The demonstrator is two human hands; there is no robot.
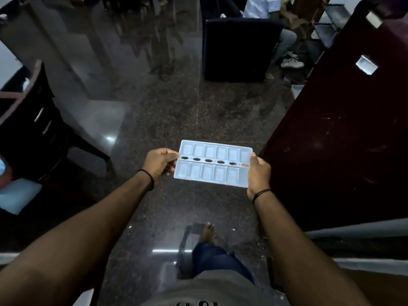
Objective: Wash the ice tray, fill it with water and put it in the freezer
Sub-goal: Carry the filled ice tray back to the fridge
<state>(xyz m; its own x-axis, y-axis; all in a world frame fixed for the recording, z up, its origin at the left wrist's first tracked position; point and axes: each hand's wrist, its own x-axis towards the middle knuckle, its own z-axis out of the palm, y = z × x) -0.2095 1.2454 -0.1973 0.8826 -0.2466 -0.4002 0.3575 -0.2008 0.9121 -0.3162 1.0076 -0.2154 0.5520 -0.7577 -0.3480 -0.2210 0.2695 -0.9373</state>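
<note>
Gripping one ice tray [213,163] level above the dark floor [154,111], left hand [159,163] pinching the left end, right hand [258,171] clasping the right end. Counting two rows of pockets, six oval holes between. Possibly spilling if tilting while walking, should water be inside; cannot tell. Standing just right of the tray: one maroon fridge [344,129]. Farther: one dark chair [236,49].

A: ok where's the free room here?

B: straight ahead, over the dark granite floor [167,120]. right is blocked, the maroon cabinet [344,133] sits just beside the right hand [258,173].

A: left?

B: dark chair [44,138] stands well apart from the left hand [159,162]. black box [237,49] further ahead.
</note>
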